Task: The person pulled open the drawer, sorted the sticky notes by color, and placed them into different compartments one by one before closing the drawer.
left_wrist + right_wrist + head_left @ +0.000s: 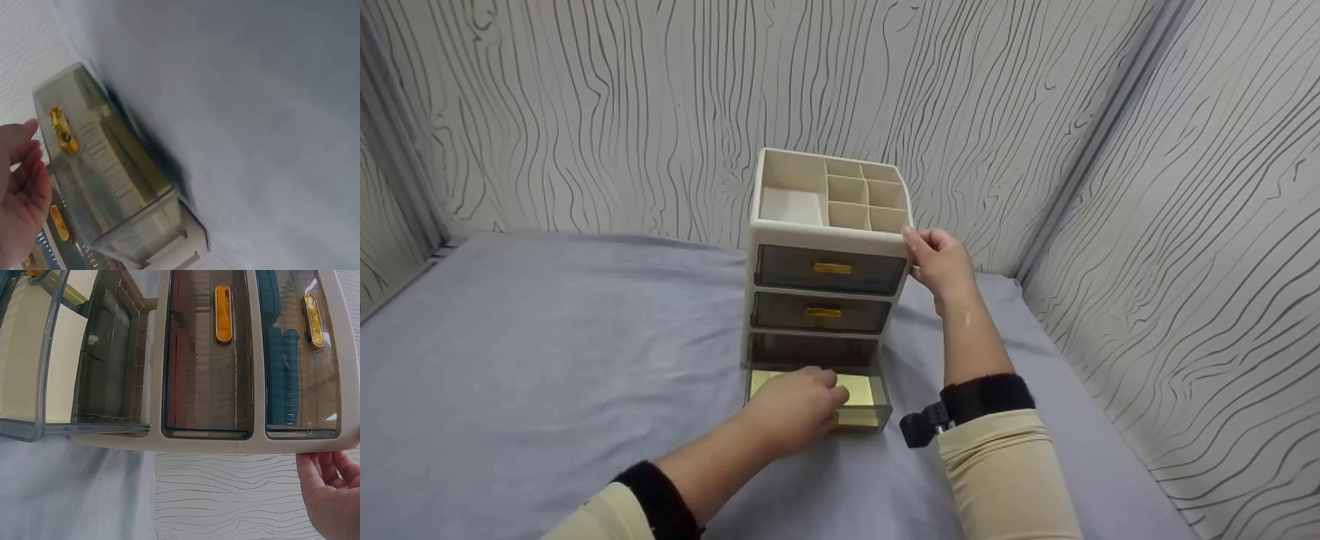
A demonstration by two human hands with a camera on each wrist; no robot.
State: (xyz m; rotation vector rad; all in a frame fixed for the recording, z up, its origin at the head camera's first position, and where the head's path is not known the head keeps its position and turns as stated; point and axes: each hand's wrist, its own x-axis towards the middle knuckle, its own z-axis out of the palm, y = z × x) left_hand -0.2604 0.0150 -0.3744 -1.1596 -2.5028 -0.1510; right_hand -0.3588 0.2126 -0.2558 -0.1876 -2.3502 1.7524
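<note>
A cream desktop drawer cabinet [831, 237] stands upright on the cloth, its smoky clear bottom drawer [90, 169] pulled out. Pale yellow paper pads [856, 390] lie inside that drawer, also visible in the right wrist view. Over the drawer's front is my left hand [795, 409], its fingers loosely bent near the front rim with nothing held between them. In the left wrist view this hand [22, 197] is beside the gold handle [63, 129]. My right hand [945, 264] holds the cabinet's upper right edge, thumb and fingertips against its side [242, 445].
Two upper drawers are closed; teal items [281, 371] show through the top one, reddish ones [181, 377] through the middle. The cabinet's top has open compartments [847, 191]. Grey-lilac cloth [547, 360] covers the table, with wood-grain patterned panels [660, 112] behind and right.
</note>
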